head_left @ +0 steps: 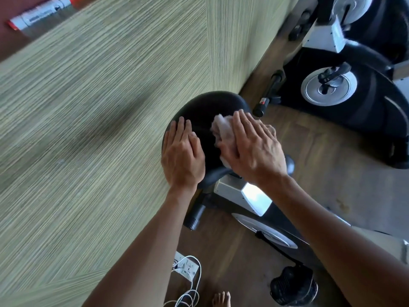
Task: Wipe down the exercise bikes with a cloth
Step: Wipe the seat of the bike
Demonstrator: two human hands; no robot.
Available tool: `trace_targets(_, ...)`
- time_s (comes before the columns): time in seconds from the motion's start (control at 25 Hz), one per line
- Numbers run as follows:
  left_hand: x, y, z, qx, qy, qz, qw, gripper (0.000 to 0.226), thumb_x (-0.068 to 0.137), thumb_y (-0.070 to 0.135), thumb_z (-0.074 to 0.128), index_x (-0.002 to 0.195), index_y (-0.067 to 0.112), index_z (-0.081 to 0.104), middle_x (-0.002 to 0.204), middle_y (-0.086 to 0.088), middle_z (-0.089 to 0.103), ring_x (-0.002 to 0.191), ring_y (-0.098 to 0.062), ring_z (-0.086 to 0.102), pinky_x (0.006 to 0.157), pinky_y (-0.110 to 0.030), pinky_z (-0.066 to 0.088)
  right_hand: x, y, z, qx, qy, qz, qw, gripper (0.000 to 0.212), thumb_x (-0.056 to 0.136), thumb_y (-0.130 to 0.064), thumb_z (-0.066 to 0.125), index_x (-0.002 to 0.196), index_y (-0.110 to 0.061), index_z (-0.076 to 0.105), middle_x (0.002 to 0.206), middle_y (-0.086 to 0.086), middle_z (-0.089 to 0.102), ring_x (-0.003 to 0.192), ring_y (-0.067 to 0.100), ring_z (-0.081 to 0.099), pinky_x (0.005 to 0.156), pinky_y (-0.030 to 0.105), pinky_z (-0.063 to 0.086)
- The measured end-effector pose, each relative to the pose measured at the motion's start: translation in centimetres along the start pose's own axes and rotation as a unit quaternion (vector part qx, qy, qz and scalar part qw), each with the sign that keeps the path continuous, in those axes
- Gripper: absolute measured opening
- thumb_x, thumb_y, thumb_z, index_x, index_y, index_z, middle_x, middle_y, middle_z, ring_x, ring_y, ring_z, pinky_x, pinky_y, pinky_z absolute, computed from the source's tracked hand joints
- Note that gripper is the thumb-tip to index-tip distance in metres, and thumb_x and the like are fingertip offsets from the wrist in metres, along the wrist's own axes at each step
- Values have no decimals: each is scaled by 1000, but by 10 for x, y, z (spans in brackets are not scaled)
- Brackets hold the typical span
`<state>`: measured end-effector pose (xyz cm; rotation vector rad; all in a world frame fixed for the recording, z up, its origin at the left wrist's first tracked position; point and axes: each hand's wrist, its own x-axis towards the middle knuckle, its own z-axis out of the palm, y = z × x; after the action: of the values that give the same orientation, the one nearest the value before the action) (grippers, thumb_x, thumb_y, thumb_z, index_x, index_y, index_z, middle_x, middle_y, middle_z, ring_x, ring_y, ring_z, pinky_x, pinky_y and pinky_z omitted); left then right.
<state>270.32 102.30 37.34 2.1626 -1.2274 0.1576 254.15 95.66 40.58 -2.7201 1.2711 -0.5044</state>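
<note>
- The cloth (pixel 223 131) — pale and bunched — lies on the right half of the black saddle (pixel 205 107), touching it, with part of its bulk showing beyond the fingertips and the rest hidden under the palm.
- The right hand (pixel 254 147) lies flat on the cloth, fingers straight and close together, pressing it down rather than curling round it; nothing is pinched.
- The left hand (pixel 182 156) rests on the left half of the saddle, just beside the cloth but apart from it, fingers straight and flat on the padding — it holds nothing and looks to be steadying the seat.
- Both forearms reach forward and down to the saddle from the bottom of the view, wrists fairly level, palms down.
- To do this step well, I judge: keep the palm's weight even, sweep in overlapping passes from the saddle's wide end toward its nose, and run the cloth over the curved edges, not only the top. The left hand should shift off its patch so that part is wiped too.
- Below the saddle stand the bike's grey post housing (pixel 239 193) and a pedal (pixel 294 286).
- Right of the saddle and well apart, a second bike (pixel 354 96) awaits; much of the task seems left.
- Left of the saddle runs a striped wall (pixel 99 107); below it, a white cable (pixel 194 284) on the floor.
</note>
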Motion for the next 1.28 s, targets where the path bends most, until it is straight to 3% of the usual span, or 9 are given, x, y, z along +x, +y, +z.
trace_targets(0.08,1,-1,0,-4,-2,0,1000,56,108,31,20,145,5,53,155,-9,48,150,-20,35,124,-41,28,-31,22,-4,-19,17,-23,999,70,99,-52,49,147,-1,46,151,19,49,140,32,47,115,48,38)
trace_targets(0.28,-2,1,2,14,11,-10,1000,53,108,29,23,145,8,54,155,-7,49,151,-19,34,124,-41,28,2,25,-8,36,-6,255,966,52,105,-51,29,132,-14,53,134,9,63,114,33,62,81,38,43)
trace_targets(0.44,-1,2,0,8,11,-12,1000,55,107,30,21,144,6,55,153,-8,50,150,-19,35,124,-40,29,30,-4,0,5,-42,110,993,69,104,-47,29,155,0,26,161,21,32,141,34,45,109,45,40)
trace_targets(0.6,1,-2,1,-5,11,1,1000,56,108,30,20,144,5,55,153,-9,50,150,-19,35,123,-41,30,-36,13,-2,-13,15,-85,996,65,102,-37,49,151,5,38,159,24,34,148,32,36,121,48,31)
trace_targets(0.84,0,4,-1,6,2,-28,1000,58,106,31,17,146,7,52,156,-5,47,151,-16,32,125,-38,26,68,-7,13,68,-55,231,969,83,93,-53,12,153,2,27,160,21,33,150,31,30,121,43,25)
trace_targets(0.92,-1,5,0,0,2,-30,1000,58,105,31,18,151,8,46,159,-6,43,151,-15,32,126,-36,24,106,-20,27,47,-55,181,981,80,95,-50,16,154,3,24,160,23,30,152,31,24,123,43,20)
trace_targets(1.0,1,2,1,-20,14,-43,999,59,106,34,19,156,7,35,162,-8,36,152,-15,30,126,-33,23,121,-37,33,19,-92,46,994,74,100,-47,22,157,0,22,165,19,24,155,27,16,125,40,9)
trace_targets(1.12,0,3,0,-42,22,-48,998,61,107,37,17,156,4,33,162,-11,35,151,-17,31,125,-33,25,81,-22,20,29,-97,-99,990,69,102,-46,24,158,-6,30,165,13,26,155,22,18,127,38,7)
trace_targets(1.28,0,1,1,-35,40,-26,998,56,110,32,22,149,2,47,155,-13,47,148,-20,39,121,-39,34,5,20,0,-9,-34,-39,999,66,102,-46,26,153,-5,39,160,15,37,151,23,31,125,41,24)
